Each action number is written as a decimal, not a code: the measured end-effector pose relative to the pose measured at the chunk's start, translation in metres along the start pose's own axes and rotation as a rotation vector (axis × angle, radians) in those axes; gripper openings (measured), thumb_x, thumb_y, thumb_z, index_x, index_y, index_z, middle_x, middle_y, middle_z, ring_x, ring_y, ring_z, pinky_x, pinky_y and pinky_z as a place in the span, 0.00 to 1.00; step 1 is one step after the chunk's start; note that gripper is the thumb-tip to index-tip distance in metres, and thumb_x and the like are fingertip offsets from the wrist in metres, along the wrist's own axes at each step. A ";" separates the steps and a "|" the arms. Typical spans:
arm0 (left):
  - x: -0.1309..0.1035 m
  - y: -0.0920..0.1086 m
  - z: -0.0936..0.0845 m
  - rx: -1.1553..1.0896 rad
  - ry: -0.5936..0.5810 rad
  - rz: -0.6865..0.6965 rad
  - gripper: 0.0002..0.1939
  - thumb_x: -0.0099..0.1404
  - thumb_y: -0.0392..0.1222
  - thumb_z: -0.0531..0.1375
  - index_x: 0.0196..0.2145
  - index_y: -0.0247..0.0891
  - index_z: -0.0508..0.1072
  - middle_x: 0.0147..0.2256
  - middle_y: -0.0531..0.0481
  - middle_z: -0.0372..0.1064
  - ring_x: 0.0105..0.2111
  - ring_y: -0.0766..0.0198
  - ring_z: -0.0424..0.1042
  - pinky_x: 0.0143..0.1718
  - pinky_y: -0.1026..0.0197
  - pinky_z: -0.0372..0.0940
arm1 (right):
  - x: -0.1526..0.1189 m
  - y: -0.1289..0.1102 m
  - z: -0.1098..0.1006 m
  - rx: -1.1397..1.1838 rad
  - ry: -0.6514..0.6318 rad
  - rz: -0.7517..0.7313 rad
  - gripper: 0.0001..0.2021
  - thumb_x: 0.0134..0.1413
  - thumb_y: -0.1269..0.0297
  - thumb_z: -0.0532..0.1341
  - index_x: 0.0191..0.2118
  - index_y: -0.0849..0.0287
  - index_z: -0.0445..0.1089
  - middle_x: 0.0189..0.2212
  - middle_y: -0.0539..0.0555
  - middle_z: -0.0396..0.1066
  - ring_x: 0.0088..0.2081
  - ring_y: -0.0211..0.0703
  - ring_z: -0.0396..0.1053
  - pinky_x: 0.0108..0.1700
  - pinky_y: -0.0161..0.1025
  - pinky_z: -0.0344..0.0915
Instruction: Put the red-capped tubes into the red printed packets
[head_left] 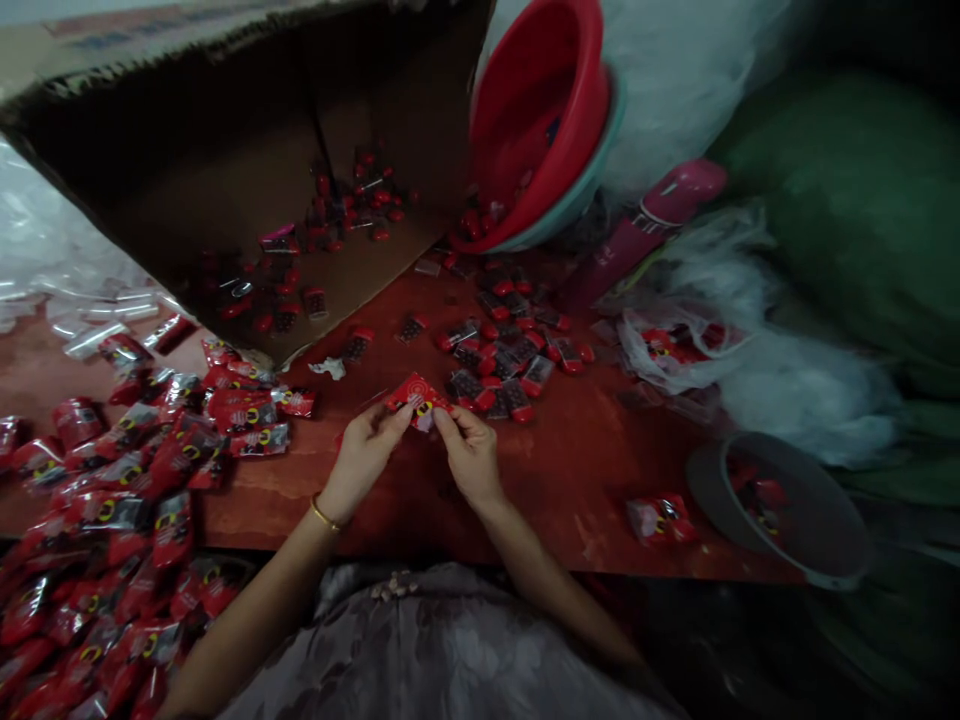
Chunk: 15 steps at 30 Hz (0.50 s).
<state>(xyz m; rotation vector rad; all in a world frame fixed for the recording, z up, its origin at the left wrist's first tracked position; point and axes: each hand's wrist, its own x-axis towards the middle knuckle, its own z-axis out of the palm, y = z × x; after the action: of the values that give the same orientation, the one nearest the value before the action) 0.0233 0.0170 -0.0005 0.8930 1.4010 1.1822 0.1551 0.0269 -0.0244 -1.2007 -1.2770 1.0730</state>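
Observation:
Between my two hands is a small red printed card (415,392) with a yellow and black figure on it. My left hand (367,448) pinches its left side, thumb on top, and a gold bangle circles that wrist. On the other side, my right hand (471,450) grips the card's right edge with thumb and fingers. Just beyond the hands lies a loose pile of small clear-bodied pieces with red ends (510,355). To the left is a big heap of red packets in clear wrap (180,450).
A cardboard box (405,270) lies open toward me with more small pieces inside. Behind the pile, a red basin (592,90) leans in a pale blue one. A pink bottle (622,250), a plastic bag (645,370) and a grey tub (705,490) stand at right.

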 end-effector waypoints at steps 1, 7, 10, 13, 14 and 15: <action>0.000 -0.002 0.001 -0.051 -0.023 -0.021 0.19 0.51 0.52 0.64 0.35 0.33 0.76 0.25 0.50 0.72 0.22 0.69 0.66 0.24 0.68 0.61 | -0.002 0.001 0.000 0.012 -0.004 0.008 0.12 0.54 0.57 0.57 0.29 0.60 0.71 0.24 0.49 0.70 0.28 0.37 0.66 0.33 0.33 0.62; -0.004 -0.013 0.008 0.039 0.038 0.104 0.10 0.50 0.45 0.65 0.25 0.34 0.77 0.21 0.54 0.69 0.21 0.71 0.62 0.24 0.68 0.57 | -0.008 0.007 0.003 -0.029 -0.022 -0.001 0.13 0.53 0.58 0.57 0.24 0.60 0.69 0.20 0.48 0.67 0.25 0.36 0.63 0.29 0.32 0.60; -0.006 -0.015 0.012 0.029 0.063 0.106 0.09 0.49 0.44 0.65 0.24 0.34 0.77 0.21 0.54 0.70 0.22 0.70 0.63 0.26 0.68 0.59 | -0.009 0.011 0.005 -0.124 0.030 -0.032 0.18 0.55 0.56 0.54 0.19 0.60 0.63 0.15 0.45 0.58 0.20 0.32 0.55 0.23 0.31 0.53; -0.007 -0.015 0.013 -0.141 0.050 0.044 0.11 0.47 0.45 0.67 0.27 0.35 0.78 0.25 0.52 0.73 0.25 0.69 0.67 0.30 0.67 0.62 | -0.009 0.013 0.009 -0.171 0.035 -0.083 0.18 0.58 0.57 0.51 0.21 0.59 0.63 0.17 0.46 0.59 0.21 0.33 0.56 0.25 0.31 0.55; -0.006 -0.015 0.013 -0.216 0.035 0.007 0.14 0.47 0.46 0.67 0.30 0.35 0.78 0.28 0.51 0.74 0.26 0.69 0.68 0.31 0.67 0.63 | -0.009 0.014 0.010 -0.188 0.022 -0.109 0.17 0.58 0.58 0.51 0.22 0.60 0.64 0.19 0.47 0.61 0.23 0.34 0.58 0.26 0.31 0.56; -0.005 -0.014 0.012 -0.279 0.024 -0.034 0.15 0.46 0.47 0.67 0.32 0.35 0.77 0.29 0.51 0.74 0.26 0.69 0.68 0.31 0.67 0.63 | -0.008 0.013 0.010 -0.208 0.006 -0.136 0.15 0.59 0.59 0.52 0.24 0.60 0.65 0.20 0.47 0.63 0.24 0.34 0.60 0.28 0.32 0.57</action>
<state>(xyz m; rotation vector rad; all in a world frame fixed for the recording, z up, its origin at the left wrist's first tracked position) 0.0375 0.0107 -0.0127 0.6589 1.2275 1.3270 0.1458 0.0206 -0.0391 -1.2497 -1.4713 0.8532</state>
